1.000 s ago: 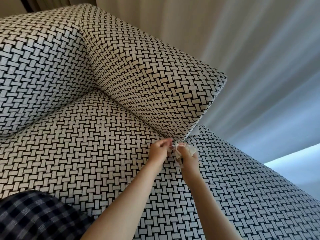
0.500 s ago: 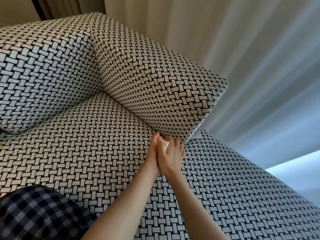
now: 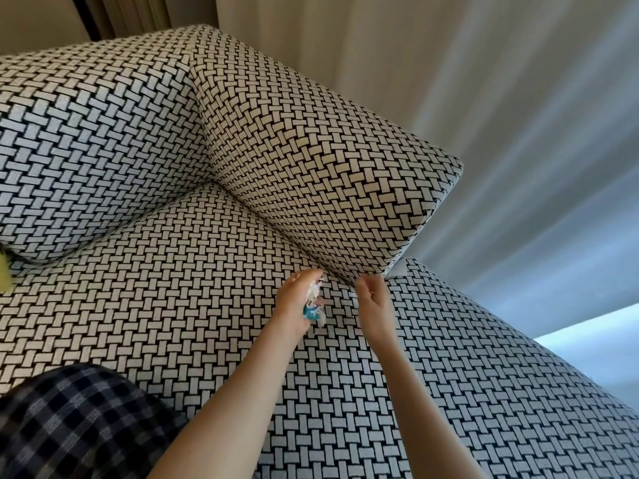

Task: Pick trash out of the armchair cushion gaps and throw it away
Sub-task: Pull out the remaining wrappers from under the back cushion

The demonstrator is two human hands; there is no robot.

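The armchair is covered in black-and-white woven fabric, with a seat cushion (image 3: pixel 173 288) and a right arm bolster (image 3: pixel 311 160). My left hand (image 3: pixel 294 305) hovers over the seat near the bolster's front corner, closed around a bundle of trash (image 3: pixel 313 304): crumpled white paper and a teal wrapper. My right hand (image 3: pixel 371 302) is just right of it, fingers loosely curled at the gap under the bolster's corner. I see nothing in the right hand.
A back cushion (image 3: pixel 86 150) rises at the left. A yellow-green scrap (image 3: pixel 5 274) shows at the left edge by the back gap. Pale curtains (image 3: pixel 518 98) hang behind the chair. My checked trouser leg (image 3: pixel 69 426) fills the lower left.
The two hands were pressed together at the gap; now they have parted. The left hand has drawn back holding the trash, and the right has shifted right.
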